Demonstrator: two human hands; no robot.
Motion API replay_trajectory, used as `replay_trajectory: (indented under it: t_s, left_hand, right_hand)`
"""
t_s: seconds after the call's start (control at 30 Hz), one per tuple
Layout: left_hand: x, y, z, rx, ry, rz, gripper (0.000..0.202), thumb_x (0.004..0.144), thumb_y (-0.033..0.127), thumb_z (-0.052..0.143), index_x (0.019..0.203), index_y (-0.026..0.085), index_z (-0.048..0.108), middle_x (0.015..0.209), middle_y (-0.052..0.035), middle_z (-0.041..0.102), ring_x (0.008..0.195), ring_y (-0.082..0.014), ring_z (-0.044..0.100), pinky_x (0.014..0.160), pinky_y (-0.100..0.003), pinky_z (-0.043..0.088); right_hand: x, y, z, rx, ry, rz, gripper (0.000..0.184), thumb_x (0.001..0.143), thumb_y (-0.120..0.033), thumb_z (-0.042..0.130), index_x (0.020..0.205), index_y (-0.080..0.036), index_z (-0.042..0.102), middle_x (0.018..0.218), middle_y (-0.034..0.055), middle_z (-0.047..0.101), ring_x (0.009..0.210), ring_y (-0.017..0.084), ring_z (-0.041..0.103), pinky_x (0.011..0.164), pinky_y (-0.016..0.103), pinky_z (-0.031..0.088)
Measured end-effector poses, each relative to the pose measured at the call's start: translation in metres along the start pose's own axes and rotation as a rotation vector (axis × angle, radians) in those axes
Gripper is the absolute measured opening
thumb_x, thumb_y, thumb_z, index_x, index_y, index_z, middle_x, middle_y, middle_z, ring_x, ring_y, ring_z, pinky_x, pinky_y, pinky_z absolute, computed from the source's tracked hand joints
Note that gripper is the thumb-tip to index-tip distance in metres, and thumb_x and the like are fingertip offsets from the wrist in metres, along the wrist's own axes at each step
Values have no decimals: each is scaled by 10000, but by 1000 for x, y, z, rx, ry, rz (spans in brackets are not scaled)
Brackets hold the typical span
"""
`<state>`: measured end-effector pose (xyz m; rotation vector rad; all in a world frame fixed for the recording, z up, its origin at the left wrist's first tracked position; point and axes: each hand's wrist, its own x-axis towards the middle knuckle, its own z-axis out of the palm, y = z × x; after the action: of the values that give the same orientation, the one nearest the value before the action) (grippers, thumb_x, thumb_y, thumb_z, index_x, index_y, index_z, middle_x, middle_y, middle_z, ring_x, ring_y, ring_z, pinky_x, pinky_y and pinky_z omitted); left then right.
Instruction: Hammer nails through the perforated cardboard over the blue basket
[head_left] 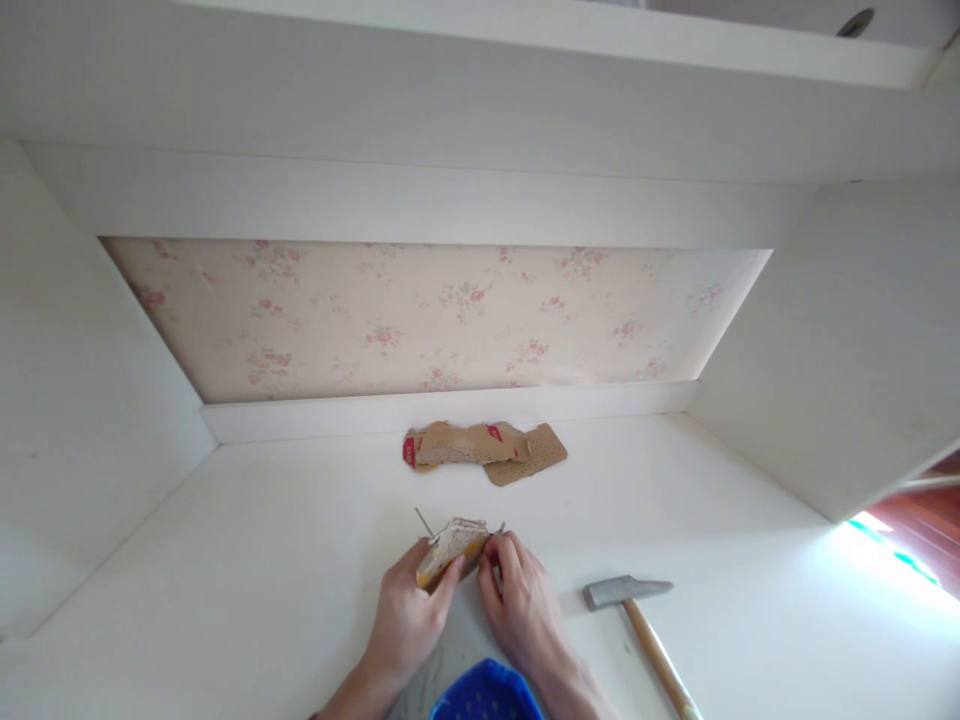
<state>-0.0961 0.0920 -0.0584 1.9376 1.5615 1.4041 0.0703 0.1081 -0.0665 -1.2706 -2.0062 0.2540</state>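
Both my hands meet at the near middle of a white desk. My left hand is closed round a small wooden block with a yellowish side, holding it up off the surface. My right hand pinches the block's right end with its fingertips. A thin nail sticks up at the block's left and another small one shows at its right. A hammer with a grey head and wooden handle lies just right of my right hand, untouched.
Torn brown cardboard pieces with red marks lie at the back of the desk against the low rear ledge. A blue object sits at the near edge between my wrists. Floral wallpaper backs the alcove; white side panels close in left and right.
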Motion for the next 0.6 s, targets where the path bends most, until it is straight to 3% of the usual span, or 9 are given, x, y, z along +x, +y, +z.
replay_trajectory:
  t_s: [0.13,0.3,0.6]
  left_hand:
    - [-1,-1,1,95,76,33,158,903,330,617,921,188,684,899,-79,759,799,-206,742,752,-258,589]
    - [2,0,0,142,172,-18,202,907,385,605,923,195,672,868,-68,758,773,-211,742,703,-260,586]
    - [8,-12,-4,82,256,-222,349,876,497,597,925,173,720,863,-95,774,823,-276,744,727,-347,597]
  right_hand:
    - [-1,-1,-1,20,-5,24,119,932,-171,404,852,-224,475,756,25,608,686,201,617,642,306,486]
    - [-2,-3,-3,71,-15,60,116,892,-140,421,844,-228,479,712,3,622,627,168,624,593,255,481]
    - [-2,-3,-3,98,42,122,104,880,-170,438,825,-231,502,681,-15,619,557,138,610,544,215,466]
